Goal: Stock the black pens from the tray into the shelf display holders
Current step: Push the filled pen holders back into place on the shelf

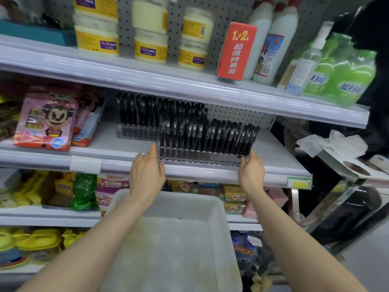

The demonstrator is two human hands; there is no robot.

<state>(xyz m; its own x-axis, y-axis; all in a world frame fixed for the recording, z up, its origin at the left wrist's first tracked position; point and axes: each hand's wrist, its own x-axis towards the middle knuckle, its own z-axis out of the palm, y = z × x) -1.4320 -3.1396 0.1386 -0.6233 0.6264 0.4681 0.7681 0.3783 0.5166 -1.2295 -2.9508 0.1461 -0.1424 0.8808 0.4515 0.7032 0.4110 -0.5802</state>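
Shop shelving fills the frame, and on the middle shelf [273, 159] at centre your left hand [147, 171] and right hand [251, 171] each grip one end of the front holder [202, 160], which is packed with black pens [200, 133]. The white tray [164, 193] at lower centre looks empty, so this step is probably seating the holder. Push both ends evenly, keep it level so no pen tips out, and stop just short of the rear holder [134, 131].
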